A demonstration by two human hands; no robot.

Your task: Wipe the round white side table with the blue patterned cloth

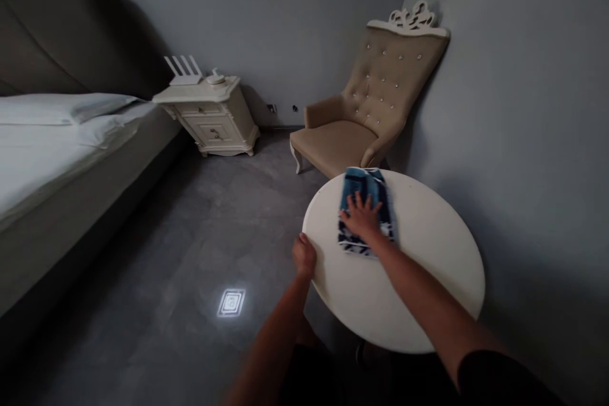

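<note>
Blue patterned cloth [366, 212] lies folded on the round white surface [428, 279], toward its far-left part; right hand [362, 217] presses flat on it, fingers spread, grip released, grasping nothing. Left hand [304, 255] clenched on the surface's near-left rim. Best to keep the palm flat with even pressure and the rim steadied; armchair [361, 114] just beyond.
</note>
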